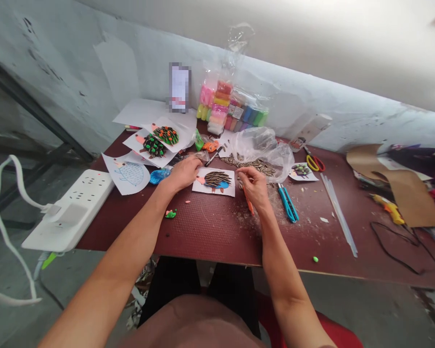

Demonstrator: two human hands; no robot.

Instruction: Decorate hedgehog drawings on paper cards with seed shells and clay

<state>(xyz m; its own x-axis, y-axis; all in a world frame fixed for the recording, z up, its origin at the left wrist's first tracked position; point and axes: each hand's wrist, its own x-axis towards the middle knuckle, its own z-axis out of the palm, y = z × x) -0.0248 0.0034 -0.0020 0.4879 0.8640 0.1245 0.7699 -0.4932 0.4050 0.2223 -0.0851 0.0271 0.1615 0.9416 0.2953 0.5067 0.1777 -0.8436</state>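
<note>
While the left hand (186, 173), grip unclear, sits at its left edge, a hedgehog card (217, 180) lies on the worktop (210, 234), likely light, fragile, best edge-held; the right hand (254, 187) pinches closed, contents unclear.

Matt paper card (200, 188), glossy crinkled plastic bag (258, 144), textured tabletop (210, 229), smooth plastic cutter (287, 203)

The hedgehog (216, 180) has brown-and-tan spines (217, 177) and a blue body (224, 184), its card (200, 189) white, the tabletop (203, 229) maroon
</note>
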